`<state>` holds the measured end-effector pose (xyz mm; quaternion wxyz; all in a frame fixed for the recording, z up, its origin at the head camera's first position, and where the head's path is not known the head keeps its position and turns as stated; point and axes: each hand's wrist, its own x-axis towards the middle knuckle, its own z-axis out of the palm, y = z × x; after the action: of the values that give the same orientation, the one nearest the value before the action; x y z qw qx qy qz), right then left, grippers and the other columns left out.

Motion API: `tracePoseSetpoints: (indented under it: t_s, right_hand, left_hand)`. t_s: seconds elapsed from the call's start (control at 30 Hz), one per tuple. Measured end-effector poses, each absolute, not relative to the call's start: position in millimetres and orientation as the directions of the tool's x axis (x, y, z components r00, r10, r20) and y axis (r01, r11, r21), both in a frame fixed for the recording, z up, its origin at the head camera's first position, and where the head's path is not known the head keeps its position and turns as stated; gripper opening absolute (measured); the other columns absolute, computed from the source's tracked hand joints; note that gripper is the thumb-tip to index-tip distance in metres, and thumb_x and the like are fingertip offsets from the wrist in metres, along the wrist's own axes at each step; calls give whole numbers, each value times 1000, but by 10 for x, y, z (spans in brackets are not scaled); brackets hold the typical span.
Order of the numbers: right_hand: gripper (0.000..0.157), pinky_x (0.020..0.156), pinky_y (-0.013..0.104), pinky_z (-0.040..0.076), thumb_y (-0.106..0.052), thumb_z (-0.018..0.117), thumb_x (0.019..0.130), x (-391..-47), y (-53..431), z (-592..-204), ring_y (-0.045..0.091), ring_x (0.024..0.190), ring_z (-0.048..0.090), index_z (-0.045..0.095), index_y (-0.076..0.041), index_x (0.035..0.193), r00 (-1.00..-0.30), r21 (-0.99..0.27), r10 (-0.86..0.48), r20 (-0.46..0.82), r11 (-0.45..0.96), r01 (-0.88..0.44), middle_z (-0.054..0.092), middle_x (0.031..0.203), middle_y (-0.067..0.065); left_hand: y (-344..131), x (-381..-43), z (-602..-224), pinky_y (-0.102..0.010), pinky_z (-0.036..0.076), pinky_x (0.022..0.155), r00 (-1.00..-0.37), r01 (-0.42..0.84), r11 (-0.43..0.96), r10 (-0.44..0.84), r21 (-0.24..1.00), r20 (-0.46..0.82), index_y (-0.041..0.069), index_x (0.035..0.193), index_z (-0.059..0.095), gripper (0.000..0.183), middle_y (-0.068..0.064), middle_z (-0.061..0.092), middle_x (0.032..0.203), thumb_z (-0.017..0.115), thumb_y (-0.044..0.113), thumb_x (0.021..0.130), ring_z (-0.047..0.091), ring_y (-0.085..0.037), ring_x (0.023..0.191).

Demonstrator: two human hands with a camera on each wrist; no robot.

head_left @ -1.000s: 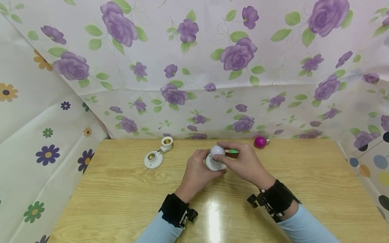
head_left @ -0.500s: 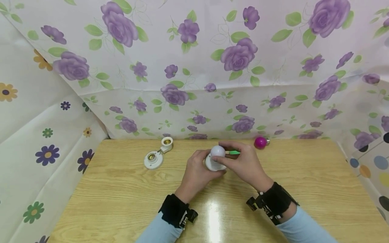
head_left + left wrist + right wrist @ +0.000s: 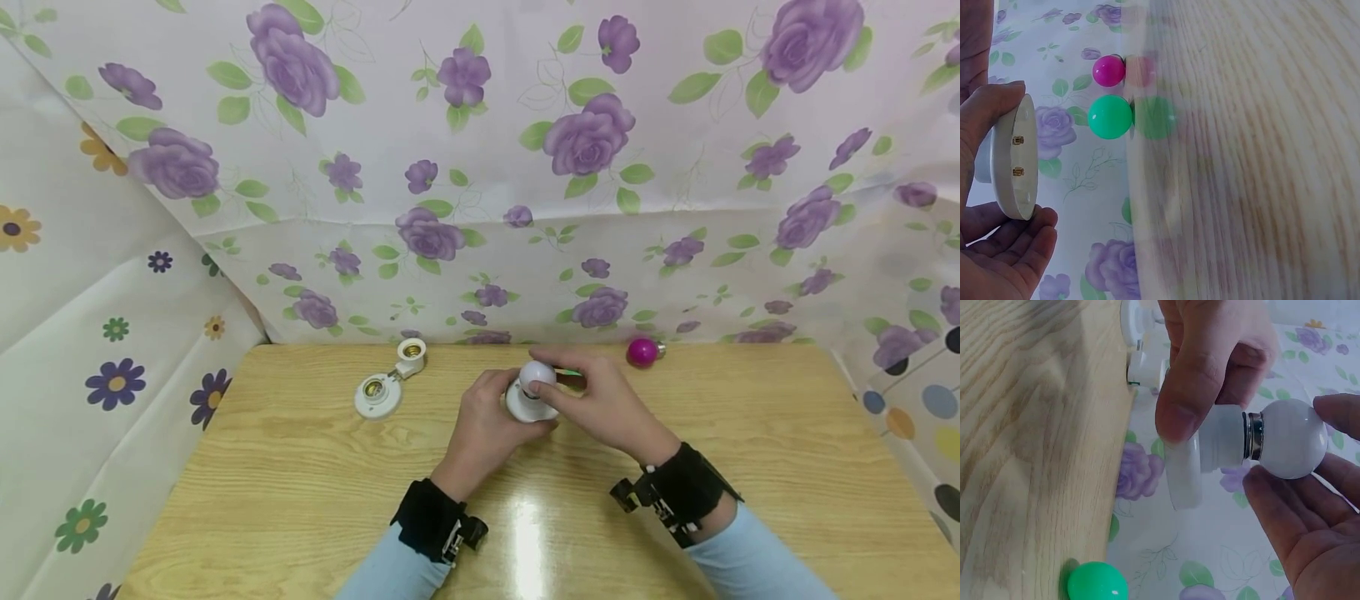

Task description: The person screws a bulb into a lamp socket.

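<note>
My left hand (image 3: pixel 489 421) grips a round white lamp holder (image 3: pixel 1186 465) by its base, thumb on one side and fingers on the other. In the left wrist view the underside of the lamp holder (image 3: pixel 1022 156) shows two brass terminals, and the base is held above the table. A white light bulb (image 3: pixel 1292 439) sits at the mouth of the holder, a band of its metal screw cap still showing. My right hand (image 3: pixel 611 408) pinches the bulb's globe between thumb and fingers.
A green bulb (image 3: pixel 1110 117) lies behind my right hand, partly hidden in the head view. A magenta bulb (image 3: pixel 642 352) lies at the table's back edge. Left of my hands lie another round white lamp holder (image 3: pixel 378 395) and a small angled socket (image 3: pixel 411 355). Patterned cloth hangs behind the table.
My right fingers shift slightly around the white bulb, turning one way and back. My left hand and the lamp holder stay in place.
</note>
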<state>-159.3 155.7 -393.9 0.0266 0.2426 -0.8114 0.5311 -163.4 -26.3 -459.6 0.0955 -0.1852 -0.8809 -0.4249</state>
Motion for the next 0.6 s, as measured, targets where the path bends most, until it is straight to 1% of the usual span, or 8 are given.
tracePoseSetpoints:
  t_s: [0.17, 0.23, 0.43, 0.5, 0.6]
  right_hand:
    - [39, 82, 32, 47, -27, 69, 85, -1573, 1561, -3958, 16, 109, 54, 61, -15, 121, -877, -859, -386, 288, 301, -415, 58, 121, -3]
    - [40, 81, 33, 48, -32, 69, 84, -1606, 1583, -4031, 14, 108, 54, 61, -18, 120, -873, -858, -388, 295, 296, -421, 58, 120, -6]
    - [38, 78, 33, 49, -31, 71, 82, -1599, 1572, -4052, 12, 106, 56, 63, -19, 117, -890, -870, -345, 299, 285, -403, 60, 117, -4]
    - [38, 76, 32, 50, -31, 72, 81, -1595, 1563, -4061, 12, 104, 57, 64, -18, 116, -896, -874, -322, 306, 277, -398, 61, 115, -2]
    - [38, 74, 31, 50, -27, 73, 80, -1569, 1532, -4036, 14, 100, 59, 64, -12, 114, -901, -873, -275, 336, 267, -407, 62, 111, 1]
  left_hand:
    - [-259, -1636, -4598, -28, 45, 81, -910, 415, 577, 250, 703, 332, 21, 122, 57, 70, 8, 53, 110, 76, 56, 65, 51, -7, 100]
    - [-256, -1636, -4596, -28, 45, 80, -909, 418, 574, 251, 704, 334, 21, 122, 58, 69, 8, 54, 110, 76, 56, 66, 51, -7, 99]
    - [-249, -1635, -4596, -28, 45, 80, -904, 427, 570, 254, 702, 344, 22, 122, 58, 68, 9, 54, 109, 78, 54, 65, 51, -7, 98]
    - [-247, -1636, -4597, -28, 45, 81, -903, 430, 571, 255, 699, 347, 22, 123, 58, 69, 8, 54, 109, 77, 54, 65, 51, -7, 98]
    - [-240, -1638, -4590, -28, 45, 81, -902, 430, 575, 256, 696, 346, 21, 123, 57, 69, 7, 54, 110, 77, 54, 66, 51, -7, 99]
